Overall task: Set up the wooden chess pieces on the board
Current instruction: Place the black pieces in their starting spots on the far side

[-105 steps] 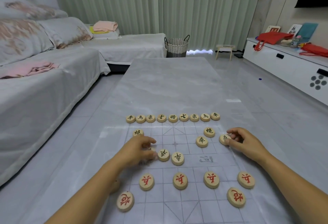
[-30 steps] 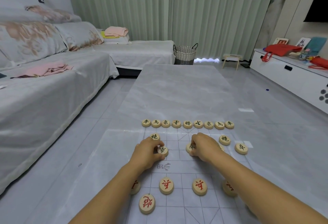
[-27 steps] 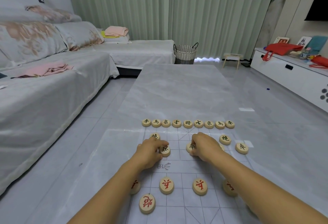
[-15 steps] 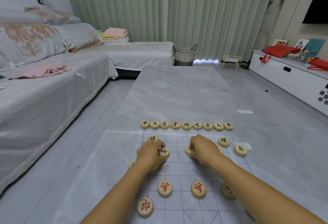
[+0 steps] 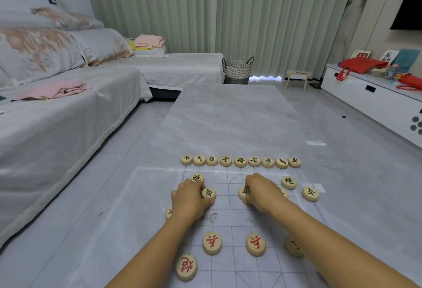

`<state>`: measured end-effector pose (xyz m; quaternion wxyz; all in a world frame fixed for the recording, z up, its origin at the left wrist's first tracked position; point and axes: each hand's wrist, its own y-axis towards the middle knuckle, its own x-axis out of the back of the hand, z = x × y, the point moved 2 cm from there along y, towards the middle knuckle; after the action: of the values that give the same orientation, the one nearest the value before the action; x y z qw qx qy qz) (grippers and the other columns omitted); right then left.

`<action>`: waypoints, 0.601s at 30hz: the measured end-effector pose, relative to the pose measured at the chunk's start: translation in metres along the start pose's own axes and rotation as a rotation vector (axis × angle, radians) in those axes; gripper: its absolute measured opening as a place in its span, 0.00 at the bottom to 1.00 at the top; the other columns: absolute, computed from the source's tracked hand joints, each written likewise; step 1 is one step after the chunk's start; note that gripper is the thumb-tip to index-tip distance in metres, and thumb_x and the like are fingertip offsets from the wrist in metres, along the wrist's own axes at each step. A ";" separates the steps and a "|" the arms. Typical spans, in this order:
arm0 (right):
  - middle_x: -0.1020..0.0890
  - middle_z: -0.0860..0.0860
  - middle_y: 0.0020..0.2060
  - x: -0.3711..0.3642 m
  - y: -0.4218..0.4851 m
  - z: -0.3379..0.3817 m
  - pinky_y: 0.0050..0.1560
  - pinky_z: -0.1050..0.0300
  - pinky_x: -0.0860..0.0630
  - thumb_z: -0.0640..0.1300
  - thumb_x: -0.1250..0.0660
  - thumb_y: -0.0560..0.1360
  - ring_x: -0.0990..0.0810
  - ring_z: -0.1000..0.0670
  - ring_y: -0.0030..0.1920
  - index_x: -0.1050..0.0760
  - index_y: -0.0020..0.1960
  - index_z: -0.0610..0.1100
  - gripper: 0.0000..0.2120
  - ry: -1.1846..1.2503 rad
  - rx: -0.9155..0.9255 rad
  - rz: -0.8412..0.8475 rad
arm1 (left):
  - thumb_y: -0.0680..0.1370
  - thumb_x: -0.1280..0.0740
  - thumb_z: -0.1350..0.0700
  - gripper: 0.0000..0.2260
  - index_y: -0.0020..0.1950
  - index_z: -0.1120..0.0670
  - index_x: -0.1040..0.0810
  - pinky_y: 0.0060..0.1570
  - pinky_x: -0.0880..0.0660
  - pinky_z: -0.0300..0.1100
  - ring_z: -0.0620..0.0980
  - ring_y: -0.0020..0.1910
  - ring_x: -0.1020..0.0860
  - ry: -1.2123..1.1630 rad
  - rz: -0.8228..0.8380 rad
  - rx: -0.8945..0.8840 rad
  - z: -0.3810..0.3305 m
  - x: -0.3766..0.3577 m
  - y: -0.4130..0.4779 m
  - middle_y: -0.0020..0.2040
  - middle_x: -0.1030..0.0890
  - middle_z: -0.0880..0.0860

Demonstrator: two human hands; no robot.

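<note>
grey marble table (image 5: 228, 114) – sofa (image 5: 57, 116) beside | left hand (image 5: 190, 199) fingers pinch black piece (image 5: 209, 193) | right hand (image 5: 262, 193) – grip unclear

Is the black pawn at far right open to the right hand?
Probably yes. That pawn lies alone on the board, just right of the right hand, with only bare board between; the hand now touches another pawn.

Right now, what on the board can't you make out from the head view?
- Piece under the right hand: only an edge shows.
- Black piece at the left wrist: mostly covered, character unreadable.
- Red piece: half hidden by the right forearm.
- Near rows of the board: cut off by the bottom edge and both arms.
- Left hand on a black piece: gripped or just touched, unclear.
</note>
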<state>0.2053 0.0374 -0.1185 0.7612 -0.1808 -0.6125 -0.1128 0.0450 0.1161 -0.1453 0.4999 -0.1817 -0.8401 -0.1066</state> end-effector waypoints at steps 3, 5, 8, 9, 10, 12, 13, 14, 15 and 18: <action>0.27 0.45 0.58 0.000 0.001 0.000 0.43 0.56 0.34 0.44 0.33 0.73 0.25 0.44 0.53 0.30 0.58 0.41 0.16 -0.011 0.000 0.003 | 0.72 0.30 0.48 0.17 0.58 0.50 0.26 0.57 0.36 0.44 0.51 0.57 0.29 -0.040 0.022 -0.019 0.002 0.002 0.002 0.56 0.26 0.51; 0.27 0.45 0.57 0.000 0.001 0.001 0.42 0.56 0.34 0.44 0.33 0.73 0.26 0.45 0.50 0.30 0.58 0.41 0.15 -0.014 0.001 0.003 | 0.72 0.30 0.49 0.18 0.60 0.49 0.26 0.57 0.36 0.44 0.51 0.58 0.29 -0.057 0.032 -0.030 0.002 0.002 0.003 0.56 0.26 0.51; 0.27 0.45 0.58 0.000 0.001 0.001 0.43 0.56 0.35 0.44 0.33 0.74 0.26 0.45 0.51 0.31 0.58 0.41 0.16 -0.014 0.001 0.005 | 0.72 0.30 0.51 0.19 0.62 0.49 0.26 0.58 0.35 0.45 0.52 0.59 0.29 -0.061 0.057 -0.051 0.001 0.002 0.006 0.58 0.26 0.52; 0.27 0.45 0.58 0.000 0.001 0.001 0.43 0.56 0.35 0.44 0.33 0.74 0.26 0.44 0.53 0.31 0.59 0.41 0.16 -0.015 0.002 0.006 | 0.72 0.30 0.51 0.19 0.63 0.49 0.26 0.58 0.34 0.45 0.52 0.59 0.29 -0.061 0.062 -0.058 0.001 0.002 0.006 0.58 0.26 0.52; 0.27 0.45 0.58 0.000 0.001 0.000 0.43 0.56 0.35 0.44 0.33 0.73 0.26 0.44 0.54 0.31 0.59 0.41 0.16 -0.016 0.003 0.007 | 0.72 0.30 0.51 0.19 0.63 0.49 0.26 0.59 0.33 0.45 0.52 0.59 0.29 -0.063 0.066 -0.064 0.000 0.002 0.007 0.58 0.26 0.52; 0.27 0.45 0.58 0.001 0.001 0.001 0.43 0.56 0.35 0.44 0.33 0.73 0.26 0.44 0.52 0.31 0.59 0.41 0.16 -0.015 0.004 0.008 | 0.72 0.30 0.51 0.19 0.63 0.48 0.26 0.59 0.32 0.46 0.53 0.59 0.29 -0.060 0.077 -0.075 0.000 0.002 0.008 0.59 0.26 0.52; 0.27 0.45 0.58 0.001 0.001 0.001 0.43 0.56 0.35 0.44 0.33 0.73 0.27 0.45 0.50 0.31 0.59 0.41 0.16 -0.013 0.004 0.010 | 0.72 0.30 0.51 0.19 0.63 0.48 0.26 0.59 0.32 0.46 0.53 0.59 0.29 -0.051 0.084 -0.080 0.000 0.002 0.009 0.59 0.26 0.53; 0.27 0.45 0.58 0.001 0.001 0.001 0.43 0.56 0.35 0.44 0.33 0.73 0.28 0.45 0.48 0.31 0.58 0.41 0.16 -0.012 0.004 0.012 | 0.73 0.30 0.51 0.20 0.64 0.48 0.27 0.59 0.32 0.47 0.53 0.59 0.29 -0.041 0.091 -0.084 0.000 0.002 0.009 0.59 0.26 0.53; 0.27 0.45 0.58 0.001 0.001 0.001 0.43 0.56 0.35 0.44 0.33 0.73 0.30 0.46 0.46 0.31 0.58 0.41 0.16 -0.010 0.004 0.015 | 0.73 0.30 0.50 0.20 0.64 0.48 0.27 0.59 0.32 0.47 0.53 0.60 0.29 -0.033 0.099 -0.090 0.000 0.002 0.010 0.59 0.26 0.53; 0.27 0.45 0.57 0.001 0.000 0.001 0.43 0.56 0.35 0.43 0.33 0.73 0.33 0.48 0.45 0.31 0.58 0.41 0.15 -0.008 0.002 0.017 | 0.72 0.29 0.50 0.22 0.64 0.50 0.28 0.60 0.31 0.47 0.53 0.58 0.28 -0.056 0.100 -0.094 0.001 0.007 0.007 0.57 0.26 0.52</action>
<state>0.2053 0.0380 -0.1172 0.7598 -0.1857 -0.6141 -0.1050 0.0445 0.1237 -0.1398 0.4716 -0.2494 -0.8379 -0.1156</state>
